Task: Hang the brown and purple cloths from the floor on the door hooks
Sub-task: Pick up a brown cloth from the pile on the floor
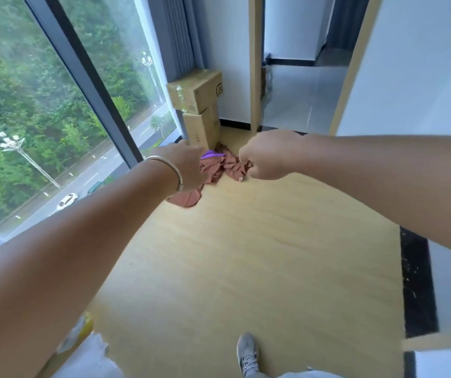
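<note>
The brown cloth (pixel 220 170) lies crumpled on the floor (pixel 259 255) at the middle of the frame, just in front of the stacked boxes (pixel 199 115), and the purple cloth (pixel 212 154) shows only as a small strip at its upper edge, between my two hands. My right hand (pixel 269 156) is curled into a fist right at the brown folds and looks to be pinching them, though the fingertips are hidden. My left hand (pixel 184 166), with the bracelet (pixel 171 173) at the wrist, covers the left part of the pile; I cannot tell whether its fingers have closed on anything.

My worry is the tangle. The two cloths overlap, so lifting the brown one could drag the purple one halfway up and drop it, or leave it behind altogether. A pinch on a single fold may also slip as the weight comes on. No door hooks are in view, so I would be carrying blind toward the doorway (pixel 300 91) in the upper right, with trailing fabric near my shoe (pixel 247 353).
</note>
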Motion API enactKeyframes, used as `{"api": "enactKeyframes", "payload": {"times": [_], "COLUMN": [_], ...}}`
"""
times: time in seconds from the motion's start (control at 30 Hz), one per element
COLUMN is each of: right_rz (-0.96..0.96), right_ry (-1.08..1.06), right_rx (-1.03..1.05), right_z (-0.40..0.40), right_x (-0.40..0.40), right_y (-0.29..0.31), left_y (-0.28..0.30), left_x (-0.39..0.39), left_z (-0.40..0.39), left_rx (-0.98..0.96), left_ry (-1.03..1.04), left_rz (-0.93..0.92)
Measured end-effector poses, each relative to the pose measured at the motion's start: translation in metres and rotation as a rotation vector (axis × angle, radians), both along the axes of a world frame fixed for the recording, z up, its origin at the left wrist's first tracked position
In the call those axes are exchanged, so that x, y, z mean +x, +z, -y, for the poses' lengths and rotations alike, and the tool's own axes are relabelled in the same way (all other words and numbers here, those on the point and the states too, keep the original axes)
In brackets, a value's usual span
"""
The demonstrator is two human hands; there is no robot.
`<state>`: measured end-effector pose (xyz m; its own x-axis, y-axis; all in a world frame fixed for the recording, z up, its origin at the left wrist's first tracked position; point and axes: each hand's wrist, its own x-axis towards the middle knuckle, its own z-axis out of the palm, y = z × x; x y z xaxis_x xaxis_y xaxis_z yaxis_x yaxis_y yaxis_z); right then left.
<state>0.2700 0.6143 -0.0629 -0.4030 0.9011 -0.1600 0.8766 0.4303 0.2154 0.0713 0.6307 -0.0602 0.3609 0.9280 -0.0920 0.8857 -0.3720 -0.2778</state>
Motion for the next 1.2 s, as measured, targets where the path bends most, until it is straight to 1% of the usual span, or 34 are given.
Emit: {"api": "enactKeyframes", "payload": {"times": [0.1,0.3,0.5,0.6,0.77,0.93,1.07,1.2], "right_rz": [-0.083,-0.219,-0.272,-0.302,-0.38,-0.477,-0.533,-0.572], "right_ry": [-0.19,-0.442,-0.656,-0.734,-0.842,-0.926,-0.937,-0.945], "right_rx": [0.022,0.09,0.1,0.099,0.121,0.129,0.173,0.205], "right_z": [-0.027,-0.056,-0.056,-0.047,-0.041,-0.046,-0.056,-0.068], "right_x": [0.028,0.083,0.171,0.23,0.324,0.411,0.468,0.507], "right_y": [-0.002,-0.009,-0.012,-0.017,-0.032,-0.05,-0.057,-0.06], "left_y": [0.003,-0.004,-0.016,-0.023,-0.028,-0.038,-0.046,-0.052], "left_x": [0.024,0.101,0.212,0.267,0.36,0.447,0.499,0.538], "left_z": [-0.053,-0.124,-0.151,-0.155,-0.159,-0.162,-0.165,-0.168], "left_rx": [0.001,-0.071,-0.147,-0.151,-0.125,-0.139,-0.155,-0.192], "left_ry": [-0.077,-0.22,-0.405,-0.476,-0.492,-0.438,-0.392,-0.378], "left_rz": [0.012,0.007,0.122,0.14,0.207,0.298,0.37,0.403]}}
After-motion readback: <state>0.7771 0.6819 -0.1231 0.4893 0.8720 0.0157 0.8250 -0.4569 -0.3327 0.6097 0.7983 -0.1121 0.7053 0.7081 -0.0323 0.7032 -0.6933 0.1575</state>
